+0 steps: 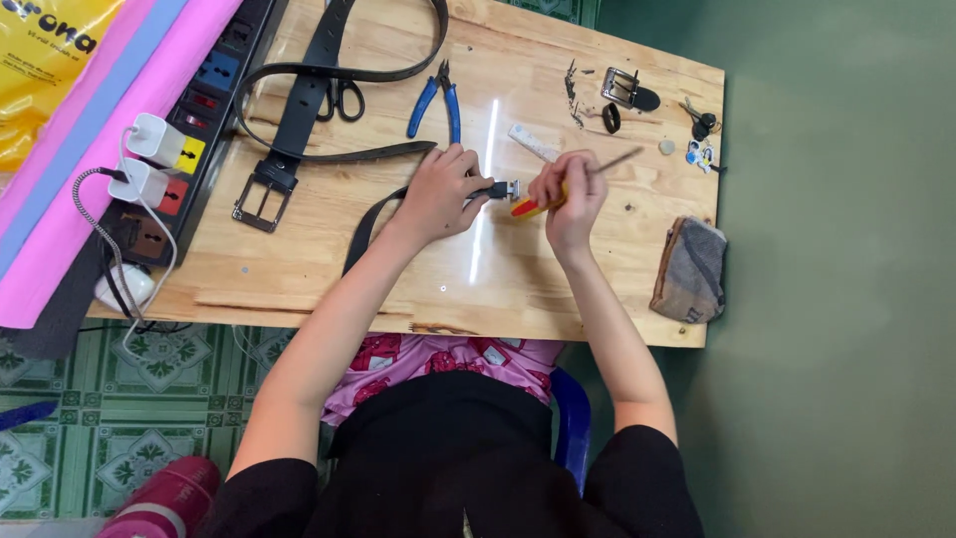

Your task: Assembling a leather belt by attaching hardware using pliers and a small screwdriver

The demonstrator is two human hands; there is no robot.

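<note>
- Near the middle of the pale wooden worktop (pixel 299 269), the person's left hand (pixel 441 191) presses down on the end of a black leather belt strap (pixel 366 227), fingers curled around it just where a small metal clasp (pixel 508 188) sits at the strap's tip.
- Just beside it, the right hand (pixel 570 191) is closed around a screwdriver with a red and yellow handle (pixel 528 206); its tip points at the clasp, though I cannot tell whether it touches.
- From the same right fist a thin brown stick (pixel 617 161) pokes out, angled up and away to the right.
- Farther back, well apart from the hands, lies a second black leather belt with a square silver buckle (pixel 261 194), looped over itself, with black-handled scissors (pixel 343 100) lying on it.
- Blue-handled pliers (pixel 436 100) rest close behind the left hand.
- A loose silver buckle frame (pixel 622 88) and a bunch of keys (pixel 701 125) sit at the far right corner.
- A folded grey cloth pouch (pixel 689 271) lies at the right edge.
- Along the left edge runs a black power strip (pixel 214 75) with two white chargers (pixel 149 159) plugged in.
- Beyond it lie pink and blue foam sheets (pixel 90 120).
</note>
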